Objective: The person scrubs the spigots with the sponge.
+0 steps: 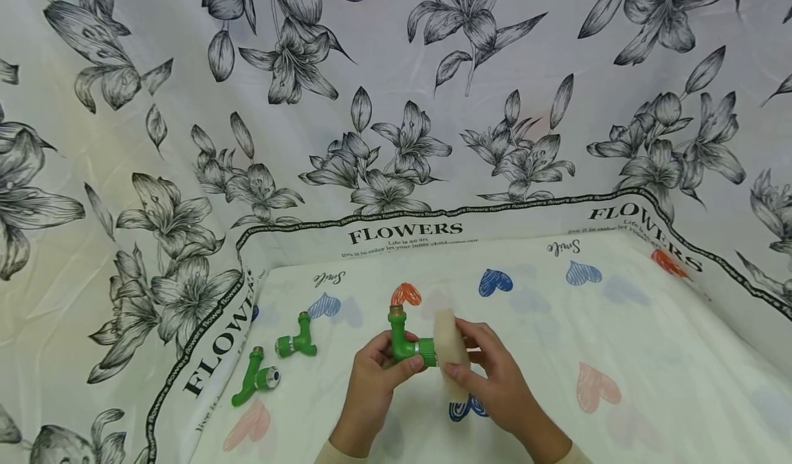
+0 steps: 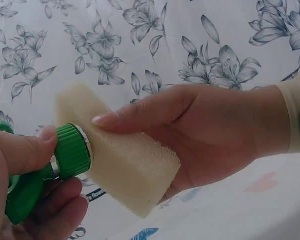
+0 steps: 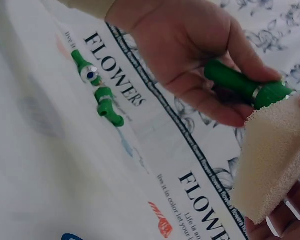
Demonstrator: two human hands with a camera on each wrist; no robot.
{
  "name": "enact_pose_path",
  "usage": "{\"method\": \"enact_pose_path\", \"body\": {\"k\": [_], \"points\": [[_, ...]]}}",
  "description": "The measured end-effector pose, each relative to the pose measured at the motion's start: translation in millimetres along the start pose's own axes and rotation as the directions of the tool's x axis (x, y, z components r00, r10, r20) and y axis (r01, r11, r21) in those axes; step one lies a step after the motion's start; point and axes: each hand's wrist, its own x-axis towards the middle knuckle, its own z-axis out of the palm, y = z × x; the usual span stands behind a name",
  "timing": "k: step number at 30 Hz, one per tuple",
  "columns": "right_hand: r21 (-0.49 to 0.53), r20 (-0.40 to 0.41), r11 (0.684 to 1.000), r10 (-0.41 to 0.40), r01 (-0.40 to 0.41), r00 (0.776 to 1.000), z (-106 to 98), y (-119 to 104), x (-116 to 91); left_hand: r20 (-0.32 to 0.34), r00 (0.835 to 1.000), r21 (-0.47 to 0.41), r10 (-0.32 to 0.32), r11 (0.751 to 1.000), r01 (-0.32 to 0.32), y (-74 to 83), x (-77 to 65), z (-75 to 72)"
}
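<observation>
My left hand [image 1: 373, 381] grips a green plastic faucet [image 1: 402, 344], its brown threaded end pointing up in the head view. In my right hand [image 1: 495, 378] is a cream sponge block [image 1: 450, 347], pinched between thumb and fingers. The sponge [image 2: 125, 155] presses against the ribbed round knob [image 2: 72, 150] of the faucet in the left wrist view. From the right wrist view, the sponge [image 3: 272, 155] hides the knob's end face, and the faucet's green body [image 3: 230, 80] lies across the left fingers.
Two more green faucets lie on the left of the white cloth: one [image 1: 297, 338] farther back, the other [image 1: 256, 378] nearer. Heart prints mark the cloth [image 1: 526, 340]. A flower-printed curtain [image 1: 396, 155] stands behind and along the sides.
</observation>
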Motion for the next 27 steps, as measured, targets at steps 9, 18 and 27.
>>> {"method": "enact_pose_path", "body": {"k": [9, 18, 27], "points": [[0.04, -0.003, 0.997, 0.07, -0.07, 0.998, 4.0, 0.7, -0.1, -0.024, 1.0, 0.087, 0.007, 0.996, -0.004, 4.7, -5.5, -1.2], [0.052, 0.047, 0.989, 0.137, -0.139, 0.989, 17.2, -3.8, -6.4, -0.154, 0.986, 0.164, 0.068, 0.986, -0.042, -1.1, -6.3, -10.7], [0.027, 0.056, 0.986, 0.165, -0.167, 0.985, 21.2, -5.1, -6.3, -0.311, 0.938, 0.219, 0.152, 0.972, -0.085, -11.9, -13.2, -41.3]]}}
